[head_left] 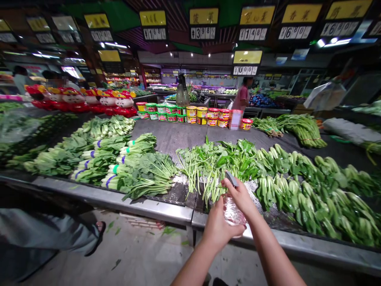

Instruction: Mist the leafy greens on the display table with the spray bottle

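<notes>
Clasping a clear, ridged bottle (pixel 233 211), left fingers (pixel 220 205) wrapped round it, right fingers (pixel 229 186) grasping its grey top (pixel 231 178)

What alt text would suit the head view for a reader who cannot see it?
The left hand holds a clear bottle by its body while the right hand grips its grey top, before leafy greens on a display stand. Stacked tubs stand behind; price signs hang overhead.

glossy plastic bottle (pixel 233 210); smooth metal counter edge (pixel 175 213)
</notes>
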Available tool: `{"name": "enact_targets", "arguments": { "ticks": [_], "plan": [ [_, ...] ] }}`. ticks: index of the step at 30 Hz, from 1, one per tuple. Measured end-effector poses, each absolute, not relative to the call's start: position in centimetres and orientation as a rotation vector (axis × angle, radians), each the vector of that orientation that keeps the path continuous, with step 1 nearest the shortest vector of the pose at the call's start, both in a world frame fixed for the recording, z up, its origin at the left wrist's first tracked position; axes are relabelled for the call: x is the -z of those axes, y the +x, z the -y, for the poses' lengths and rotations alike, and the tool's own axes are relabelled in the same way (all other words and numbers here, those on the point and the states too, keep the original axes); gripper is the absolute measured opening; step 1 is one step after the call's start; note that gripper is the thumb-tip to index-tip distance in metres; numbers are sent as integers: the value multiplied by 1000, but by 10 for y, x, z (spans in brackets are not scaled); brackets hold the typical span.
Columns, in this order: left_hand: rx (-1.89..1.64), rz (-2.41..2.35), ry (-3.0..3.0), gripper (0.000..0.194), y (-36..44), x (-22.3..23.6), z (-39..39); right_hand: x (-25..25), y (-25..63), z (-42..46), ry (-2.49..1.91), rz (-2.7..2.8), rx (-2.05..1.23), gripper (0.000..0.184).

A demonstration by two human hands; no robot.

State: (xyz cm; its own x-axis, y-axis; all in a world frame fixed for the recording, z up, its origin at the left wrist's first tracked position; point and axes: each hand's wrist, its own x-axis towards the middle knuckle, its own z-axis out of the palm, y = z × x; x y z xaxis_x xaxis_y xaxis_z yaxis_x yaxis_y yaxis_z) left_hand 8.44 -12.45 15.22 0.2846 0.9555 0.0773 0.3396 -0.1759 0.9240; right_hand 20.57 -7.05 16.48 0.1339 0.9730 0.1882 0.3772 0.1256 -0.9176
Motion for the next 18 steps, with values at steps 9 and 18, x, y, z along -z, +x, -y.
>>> {"name": "enact_targets", "arguments": {
  "ticks": [9,18],
  "plan": [
    [-884,-1308,1687,69,92,-160,99,-176,207,39,-1438,1521,-673,43],
    [-895,-1333,1639,78,105,-146,87,-167,218,25,-1438,1528,-713,42]
  ]
}}
